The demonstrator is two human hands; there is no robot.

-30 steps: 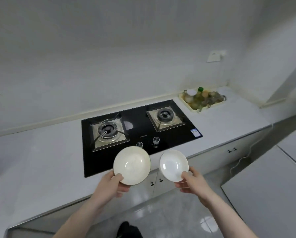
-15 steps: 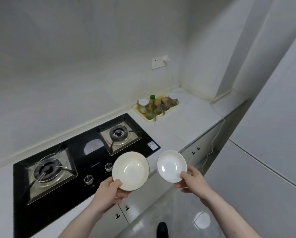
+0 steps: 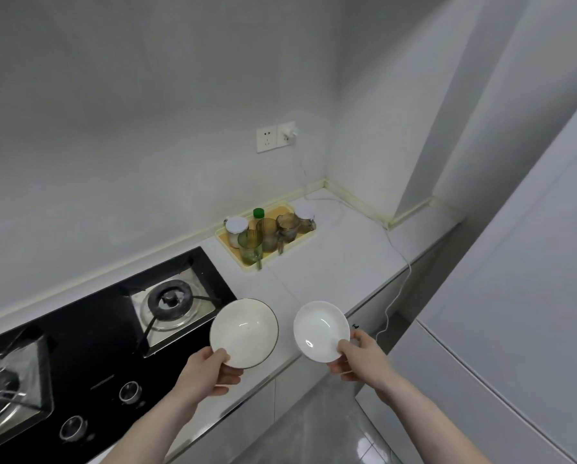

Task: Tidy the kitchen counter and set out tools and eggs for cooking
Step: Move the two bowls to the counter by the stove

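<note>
While each hand pinches a bowl rim, thumbs on top, the fingers hide underneath: left hand (image 3: 210, 370) on the dark-rimmed bowl (image 3: 243, 331), right hand (image 3: 360, 360) on the white bowl (image 3: 320, 329)

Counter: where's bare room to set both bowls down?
Bare white counter between the gas hob and the corner wall, in front of the yellow tray. A white cable crosses its right end. The tray itself is crowded with glass cups and jars.

2 bare forearms, no sleeves; left grip (image 3: 210, 368) and right grip (image 3: 364, 360) without gloves or rings.
</note>
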